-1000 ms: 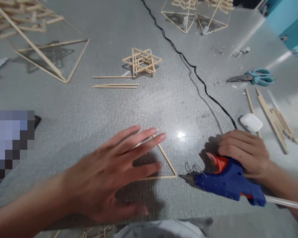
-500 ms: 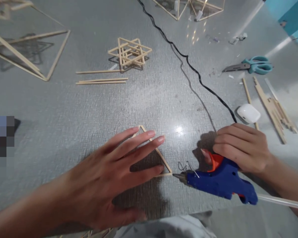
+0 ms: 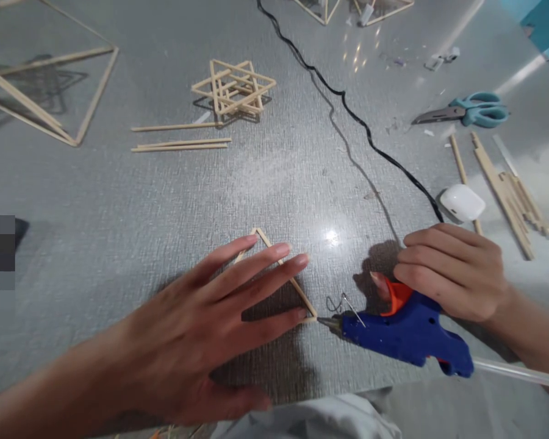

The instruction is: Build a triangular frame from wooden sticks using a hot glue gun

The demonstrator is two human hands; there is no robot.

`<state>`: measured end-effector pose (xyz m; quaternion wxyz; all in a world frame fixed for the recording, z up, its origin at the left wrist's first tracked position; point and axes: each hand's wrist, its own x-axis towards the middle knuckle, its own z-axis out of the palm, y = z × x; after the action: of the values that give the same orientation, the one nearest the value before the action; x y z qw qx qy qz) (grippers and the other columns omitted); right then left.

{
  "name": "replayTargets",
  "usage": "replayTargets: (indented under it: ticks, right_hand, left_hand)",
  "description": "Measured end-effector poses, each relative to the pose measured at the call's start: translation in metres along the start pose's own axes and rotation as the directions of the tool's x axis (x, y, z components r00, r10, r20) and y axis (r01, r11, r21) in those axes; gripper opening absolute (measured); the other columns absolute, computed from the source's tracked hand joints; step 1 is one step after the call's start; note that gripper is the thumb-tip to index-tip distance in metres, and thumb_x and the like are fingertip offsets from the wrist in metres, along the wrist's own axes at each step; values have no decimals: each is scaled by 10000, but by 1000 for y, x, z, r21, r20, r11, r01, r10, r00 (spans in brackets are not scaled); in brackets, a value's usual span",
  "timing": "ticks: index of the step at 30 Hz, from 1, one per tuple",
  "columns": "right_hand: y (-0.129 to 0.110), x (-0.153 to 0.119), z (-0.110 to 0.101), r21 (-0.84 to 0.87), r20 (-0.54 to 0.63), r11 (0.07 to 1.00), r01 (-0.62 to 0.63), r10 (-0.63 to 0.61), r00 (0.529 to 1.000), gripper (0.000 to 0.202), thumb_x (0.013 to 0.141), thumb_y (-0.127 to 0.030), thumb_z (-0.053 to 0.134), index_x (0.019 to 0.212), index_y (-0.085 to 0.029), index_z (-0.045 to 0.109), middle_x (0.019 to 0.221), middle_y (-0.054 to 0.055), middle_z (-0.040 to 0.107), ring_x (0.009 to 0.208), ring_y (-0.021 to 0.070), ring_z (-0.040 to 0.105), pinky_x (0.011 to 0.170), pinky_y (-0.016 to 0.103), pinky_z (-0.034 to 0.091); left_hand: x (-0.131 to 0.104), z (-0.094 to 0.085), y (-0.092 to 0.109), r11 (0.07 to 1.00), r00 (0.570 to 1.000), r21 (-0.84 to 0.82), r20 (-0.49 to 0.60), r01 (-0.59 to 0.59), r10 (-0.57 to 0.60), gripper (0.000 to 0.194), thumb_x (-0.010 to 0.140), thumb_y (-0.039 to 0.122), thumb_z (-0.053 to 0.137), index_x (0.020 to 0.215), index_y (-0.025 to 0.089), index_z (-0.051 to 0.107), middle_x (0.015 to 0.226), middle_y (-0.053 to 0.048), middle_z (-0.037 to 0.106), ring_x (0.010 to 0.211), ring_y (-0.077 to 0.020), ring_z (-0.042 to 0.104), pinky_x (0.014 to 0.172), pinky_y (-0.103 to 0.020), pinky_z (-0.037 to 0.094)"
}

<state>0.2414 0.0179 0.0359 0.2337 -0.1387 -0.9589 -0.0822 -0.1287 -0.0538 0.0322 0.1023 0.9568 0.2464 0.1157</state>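
Note:
My left hand (image 3: pixel 210 323) lies spread over a triangle of thin wooden sticks (image 3: pixel 297 289), its fingertips on two of the sides. Much of that triangle is hidden under the fingers. In my right hand (image 3: pixel 452 268) is a blue hot glue gun (image 3: pixel 402 332), gripped by its handle with one finger at the orange trigger. The gun's metal nozzle points left and meets the triangle's right corner. A clear glue stick (image 3: pixel 521 371) sticks out of the gun's back end.
Beyond my hands are a star-shaped stick frame (image 3: pixel 233 88), loose sticks (image 3: pixel 180 145) and a larger stick frame (image 3: pixel 96 97). A black cord (image 3: pixel 370 140) runs across the table. Teal scissors (image 3: pixel 485 110), a white case (image 3: pixel 463 202) and more sticks (image 3: pixel 503 195) lie at right.
The view has shifted slightly, so the far objects sit a little higher. My left fingers have slid slightly right over the triangle. The glue gun's nozzle stays at the corner.

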Motion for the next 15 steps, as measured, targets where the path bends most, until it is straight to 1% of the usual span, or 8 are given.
replayTargets:
  ticks: [2,3,5,7,10,15]
  right_hand:
    - [-1,2,0,-9,-2,1000,5,-5,1000,250,970,-55,687,813,-247,656,738,4,678,777,203,657,639,356,544]
    - [-1,2,1,-16,-10,1000,9,-9,1000,255,962,-47,691,799,-238,652,725,11,670,765,205,648,625,354,538]
    - [-2,4,1,-26,-21,1000,11,-11,1000,260,948,-37,701,776,-224,648,708,19,658,745,205,633,605,348,528]
    - [-3,4,1,-29,-16,1000,-1,0,1000,259,948,-33,693,771,-216,651,712,21,662,743,203,629,603,340,525]
    - [-3,4,-1,-24,1,1000,-10,10,1000,260,967,-36,662,775,-212,662,730,28,677,757,204,636,617,339,524]
    - [-3,5,-2,-8,13,1000,-2,3,1000,278,991,-40,634,766,-199,673,719,46,677,752,212,633,621,348,516]
  left_hand:
    - [1,0,1,1000,1000,-4,1,-6,6,754,926,666,697,1544,248,595,1805,-160,322,1687,-365,253,1409,-544,79]
    - [1,0,1,1000,1000,-5,-1,-10,10,754,928,674,689,1540,245,598,1803,-161,328,1691,-360,244,1411,-535,65]
    - [2,0,2,1000,1000,-7,-17,3,-3,714,944,677,667,1520,256,619,1793,-135,363,1682,-349,274,1416,-522,79]
    - [2,-1,3,999,999,-9,-16,31,-32,646,970,646,661,1500,278,637,1792,-100,380,1679,-326,294,1419,-503,105]
    - [3,-4,4,999,999,-11,-10,53,-53,592,987,593,678,1497,294,635,1798,-81,378,1696,-296,266,1420,-494,116]
    - [3,-3,5,998,998,-30,-20,59,-59,549,1005,564,647,1486,301,630,1769,-64,439,1658,-298,361,1412,-503,161]
